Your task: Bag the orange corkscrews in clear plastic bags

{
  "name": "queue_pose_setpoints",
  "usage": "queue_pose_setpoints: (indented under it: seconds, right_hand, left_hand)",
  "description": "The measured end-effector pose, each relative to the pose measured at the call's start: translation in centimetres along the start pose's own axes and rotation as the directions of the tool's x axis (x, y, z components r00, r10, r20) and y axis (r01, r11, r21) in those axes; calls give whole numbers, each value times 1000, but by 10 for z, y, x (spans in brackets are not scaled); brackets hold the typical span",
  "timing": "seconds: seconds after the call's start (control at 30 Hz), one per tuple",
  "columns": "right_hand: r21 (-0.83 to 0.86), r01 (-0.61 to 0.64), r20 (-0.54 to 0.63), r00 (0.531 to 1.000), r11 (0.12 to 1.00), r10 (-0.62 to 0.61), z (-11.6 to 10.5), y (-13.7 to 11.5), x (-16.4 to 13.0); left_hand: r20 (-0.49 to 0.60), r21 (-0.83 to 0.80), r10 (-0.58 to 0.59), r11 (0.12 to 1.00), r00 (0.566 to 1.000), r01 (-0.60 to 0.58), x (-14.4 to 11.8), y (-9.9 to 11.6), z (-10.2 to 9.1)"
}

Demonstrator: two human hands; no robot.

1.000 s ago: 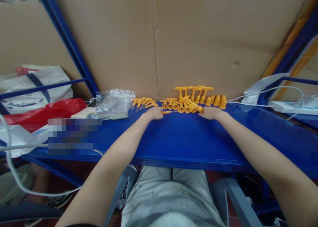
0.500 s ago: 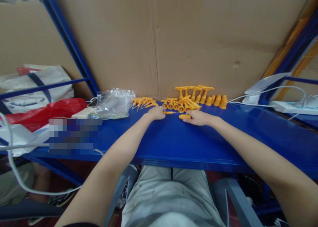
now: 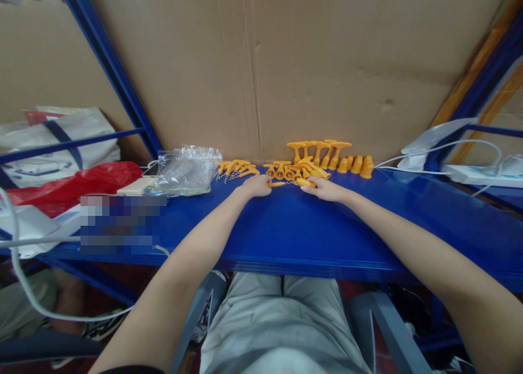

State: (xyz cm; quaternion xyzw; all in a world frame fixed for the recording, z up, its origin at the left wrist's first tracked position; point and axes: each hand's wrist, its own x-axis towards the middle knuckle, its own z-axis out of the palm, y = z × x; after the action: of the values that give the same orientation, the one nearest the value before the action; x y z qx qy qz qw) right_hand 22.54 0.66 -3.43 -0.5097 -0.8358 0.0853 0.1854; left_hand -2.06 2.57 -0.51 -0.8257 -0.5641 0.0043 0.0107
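My left hand (image 3: 257, 185) is closed around one end of a yellow corkscrew (image 3: 278, 184), whose ridged shaft sticks out to the right with a thin metal spiral at its tip. Close to that tip, my right hand (image 3: 327, 189) grips a short yellow plastic piece (image 3: 305, 183); whether the two parts touch I cannot tell. Just behind the hands lie several yellow hollow-ended corkscrew parts (image 3: 280, 174) in a heap. To the left, more yellow corkscrews (image 3: 235, 168) lie with bare metal spirals.
Yellow T-handled pieces (image 3: 318, 148) stand against the cardboard wall (image 3: 183, 63), beside several yellow caps (image 3: 356, 164). A clear plastic bag (image 3: 190, 169) and a red bag (image 3: 81, 183) lie left on the blue table (image 3: 286, 237). White cables and blue frame posts flank both sides.
My right hand has moved slightly away from me with the yellow piece, which is now nearer the metal spiral and turned a little. My left hand has stayed almost still.
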Motion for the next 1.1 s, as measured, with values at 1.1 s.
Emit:
queue_pose_setpoints:
  seconds: [1.1]
  right_hand:
    - [-165, 29, -41, 999, 986, -36, -6, -26, -7]
  left_hand:
    - [-125, -30, 9, 999, 992, -12, -9, 16, -1]
